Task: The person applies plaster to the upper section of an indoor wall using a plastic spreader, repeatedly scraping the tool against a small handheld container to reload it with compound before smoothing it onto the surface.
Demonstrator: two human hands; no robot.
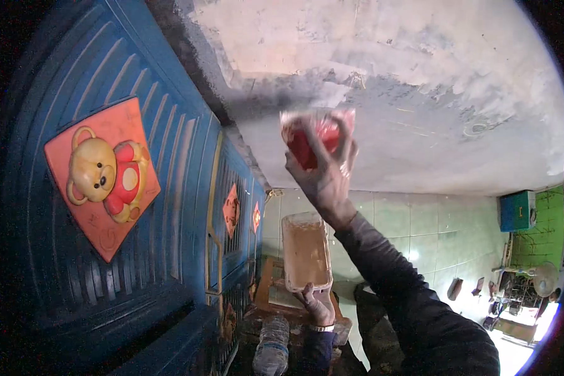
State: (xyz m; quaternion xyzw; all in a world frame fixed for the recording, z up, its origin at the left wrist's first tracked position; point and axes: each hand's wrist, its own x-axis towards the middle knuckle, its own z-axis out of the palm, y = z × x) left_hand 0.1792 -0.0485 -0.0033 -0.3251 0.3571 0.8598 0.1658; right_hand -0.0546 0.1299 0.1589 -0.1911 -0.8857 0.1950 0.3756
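My right hand (324,172) is raised at the middle, its fingers spread over a flat red scraper (302,149) with a clear, see-through edge. The scraper is up against a pale, patchily coated surface (382,138); whether its edge touches cannot be made out. Lower down, my left hand (319,307) grips the near end of a long whitish tray (286,250), thumb over the rim. A tan-grey, smeared coating covers the tray's inside. A light-coloured band circles my left wrist.
On the left stands a ribbed blue metal door (175,207) bearing a red diamond plaque with a bear (106,175). A clear plastic bottle (272,344) stands near wooden boards (263,291). Pale green tiles (395,219) and a blue box (515,211) lie to the right.
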